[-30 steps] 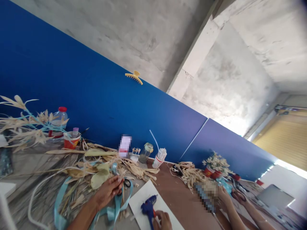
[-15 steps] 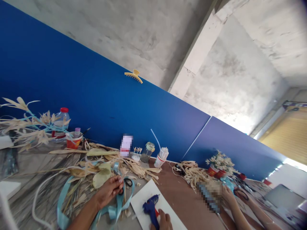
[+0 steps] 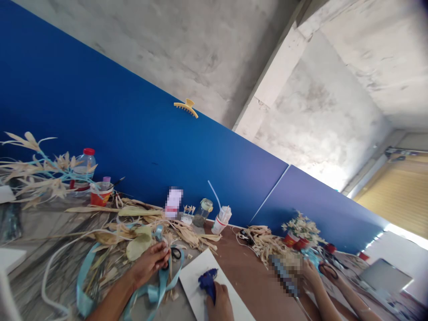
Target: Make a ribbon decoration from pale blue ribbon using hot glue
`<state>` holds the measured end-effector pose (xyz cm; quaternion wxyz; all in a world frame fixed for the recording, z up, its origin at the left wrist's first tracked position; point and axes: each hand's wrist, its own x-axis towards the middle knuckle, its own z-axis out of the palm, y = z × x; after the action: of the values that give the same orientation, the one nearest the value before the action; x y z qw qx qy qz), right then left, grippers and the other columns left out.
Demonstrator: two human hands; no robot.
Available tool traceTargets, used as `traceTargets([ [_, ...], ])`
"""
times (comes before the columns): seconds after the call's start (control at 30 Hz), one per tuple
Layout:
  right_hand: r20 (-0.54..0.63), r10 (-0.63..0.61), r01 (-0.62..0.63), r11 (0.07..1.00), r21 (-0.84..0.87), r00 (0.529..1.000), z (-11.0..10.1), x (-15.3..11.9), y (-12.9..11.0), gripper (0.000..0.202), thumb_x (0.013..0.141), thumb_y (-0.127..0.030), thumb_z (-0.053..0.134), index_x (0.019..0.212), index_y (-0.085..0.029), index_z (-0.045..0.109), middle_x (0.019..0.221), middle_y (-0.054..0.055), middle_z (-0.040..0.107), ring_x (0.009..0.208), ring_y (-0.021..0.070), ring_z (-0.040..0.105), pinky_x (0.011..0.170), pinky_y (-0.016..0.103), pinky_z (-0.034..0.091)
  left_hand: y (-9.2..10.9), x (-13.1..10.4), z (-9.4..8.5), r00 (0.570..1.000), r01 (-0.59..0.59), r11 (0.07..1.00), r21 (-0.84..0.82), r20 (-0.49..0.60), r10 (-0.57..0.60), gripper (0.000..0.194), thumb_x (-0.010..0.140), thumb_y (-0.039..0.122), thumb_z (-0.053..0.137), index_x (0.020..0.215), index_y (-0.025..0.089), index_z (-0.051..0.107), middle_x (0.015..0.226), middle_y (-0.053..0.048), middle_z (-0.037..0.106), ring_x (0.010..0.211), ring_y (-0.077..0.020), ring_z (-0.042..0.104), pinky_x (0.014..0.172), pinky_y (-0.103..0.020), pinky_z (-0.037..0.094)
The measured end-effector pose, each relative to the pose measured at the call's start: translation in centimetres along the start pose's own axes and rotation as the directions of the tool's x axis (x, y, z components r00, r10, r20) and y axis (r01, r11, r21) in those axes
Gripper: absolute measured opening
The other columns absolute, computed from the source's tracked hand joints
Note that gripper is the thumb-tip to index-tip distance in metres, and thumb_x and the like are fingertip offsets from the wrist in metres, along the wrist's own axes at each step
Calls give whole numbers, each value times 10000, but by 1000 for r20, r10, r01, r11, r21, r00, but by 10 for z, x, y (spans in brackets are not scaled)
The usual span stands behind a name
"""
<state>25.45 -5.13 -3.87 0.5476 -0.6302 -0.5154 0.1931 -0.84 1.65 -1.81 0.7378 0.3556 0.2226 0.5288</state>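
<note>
My right hand is wrapped round the handle of a blue glue gun, over a white board on the table. My left hand is closed in a pinch; whatever its fingertips hold is too small to make out. Close by it are black-handled scissors, partly hidden, and a light blue ribbon curling over the table. Dried husks and a pale green husk piece lie just beyond the left hand.
Behind stand a red paper cup, a bottle with a red lid, a glass jar and a white cup. At left is a husk-flower branch. On the right, another person's hands work beside potted white flowers.
My right hand has closed round the glue gun's handle, and the gun has tilted slightly. My left hand keeps its pinch. The view has shifted a little.
</note>
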Motion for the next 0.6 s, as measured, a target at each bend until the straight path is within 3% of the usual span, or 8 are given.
traceTargets([
  [0.1,5,55,-55,993,102,998,-5,5,-7,152,509,-362,659,661,-351,663,552,31,571,516,294,591,396,375,421,-2,2,-2,1000,-10,999,48,-2,10,295,660,386,779,667,144,610,536,37,538,406,-26,329,481,-201,316],
  [0.23,57,126,-137,958,251,990,-14,10,-22,260,591,-514,678,677,-270,657,439,-2,480,374,180,461,348,310,373,-5,4,-3,999,-14,997,80,-30,16,311,633,402,793,693,130,654,538,16,544,442,-56,388,470,-217,295],
  [0.3,123,163,-201,875,440,979,-16,9,-32,349,595,-550,707,667,-214,645,509,1,512,388,116,419,363,262,363,-6,4,-2,999,-31,994,104,-38,35,323,627,404,795,730,120,680,542,9,546,451,-66,399,468,-228,288],
  [0.37,246,176,-295,724,624,953,-15,6,-42,375,566,-517,769,720,-194,656,678,25,589,420,72,395,378,225,350,-7,4,-1,998,-52,988,148,-37,58,341,640,419,782,762,114,694,549,8,546,455,-68,394,467,-233,271],
  [0.43,382,151,-387,626,677,912,-11,0,-50,388,558,-459,807,803,-189,676,800,45,619,428,53,382,380,211,338,-9,4,-1,998,-55,978,202,-27,61,360,657,446,761,774,113,692,554,9,543,461,-66,385,467,-232,250],
  [0.5,466,108,-432,597,676,878,-3,-5,-56,397,573,-439,810,846,-177,687,853,64,636,445,63,419,399,218,352,-10,4,-1,998,-44,969,245,-21,51,383,662,477,745,767,115,677,551,12,540,463,-64,380,464,-230,228],
  [0.6,485,34,-406,599,690,874,11,-11,-62,379,632,-444,779,869,-158,703,861,79,652,565,110,537,516,241,419,-10,5,-2,999,-37,957,286,-21,45,403,656,511,732,730,128,630,532,16,536,454,-66,381,442,-230,180],
])
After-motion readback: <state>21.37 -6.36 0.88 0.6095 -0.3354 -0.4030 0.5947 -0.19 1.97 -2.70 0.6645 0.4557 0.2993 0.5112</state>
